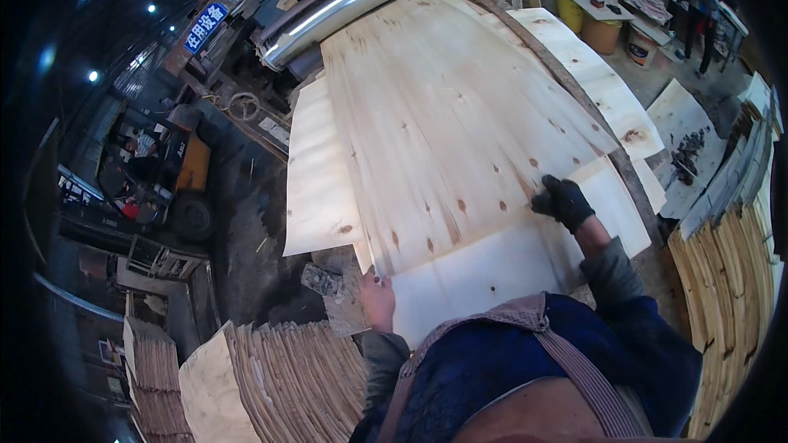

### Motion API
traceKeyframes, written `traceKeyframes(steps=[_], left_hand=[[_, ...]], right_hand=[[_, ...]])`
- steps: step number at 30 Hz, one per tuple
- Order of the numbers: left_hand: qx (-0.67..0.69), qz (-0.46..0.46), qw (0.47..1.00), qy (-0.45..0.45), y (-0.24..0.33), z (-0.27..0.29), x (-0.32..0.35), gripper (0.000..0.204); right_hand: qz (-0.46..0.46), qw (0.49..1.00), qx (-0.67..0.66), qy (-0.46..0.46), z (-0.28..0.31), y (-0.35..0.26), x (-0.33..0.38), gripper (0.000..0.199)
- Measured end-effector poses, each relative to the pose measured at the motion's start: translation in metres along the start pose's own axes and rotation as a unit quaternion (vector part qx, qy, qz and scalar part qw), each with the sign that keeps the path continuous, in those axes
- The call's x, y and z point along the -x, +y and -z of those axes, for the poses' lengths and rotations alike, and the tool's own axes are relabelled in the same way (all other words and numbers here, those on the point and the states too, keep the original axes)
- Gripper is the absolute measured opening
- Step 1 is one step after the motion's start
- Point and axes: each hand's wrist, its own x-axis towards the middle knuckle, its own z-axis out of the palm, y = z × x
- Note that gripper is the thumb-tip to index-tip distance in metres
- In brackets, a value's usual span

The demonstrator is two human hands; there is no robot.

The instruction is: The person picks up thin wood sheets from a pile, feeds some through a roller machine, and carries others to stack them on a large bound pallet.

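Observation:
A large, pale wood veneer sheet point(460, 123) with brown knots lies before me, its far end at a shiny metal roller point(365, 4). My right hand point(562, 202), in a black glove, is at the sheet's near edge, right of the middle, with its fingers bent around that edge. At the near left corner, my bare left hand point(377, 301) grips the sheet's edge with curled fingers, partly hidden from above. Paler veneer point(484, 267) lies beneath the near edge. More sheets stick out on the left point(316, 172) and right point(603, 86).
Upright veneer stacks point(295, 369) stand at my near left, with another stack point(722, 303) at right. A forklift point(176, 164) with a person aboard is at left. A handwheel point(244, 106) sits beside the roller. Other people are behind the roller and at far right, near buckets point(642, 49).

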Motion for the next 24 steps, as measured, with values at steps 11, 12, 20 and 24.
traceKeyframes(steps=[11,12,20,24], left_hand=[[0.045,0.058,0.997,0.02,-0.031,-0.038,0.016,0.064],[0.07,0.059,0.996,0.009,-0.041,-0.039,0.012,0.062],[0.46,0.118,0.875,-0.097,-0.034,0.013,0.007,0.049],[0.494,0.092,0.858,-0.111,-0.009,0.033,0.009,0.051]], right_hand=[[0.022,0.945,-0.243,-0.217,-0.067,-0.012,-0.184,0.021],[0.007,0.952,-0.252,-0.175,-0.076,-0.012,-0.191,0.023],[-0.144,0.906,-0.13,-0.377,-0.061,0.073,-0.063,0.037],[-0.239,0.894,-0.116,-0.36,-0.021,0.081,0.051,0.04]])
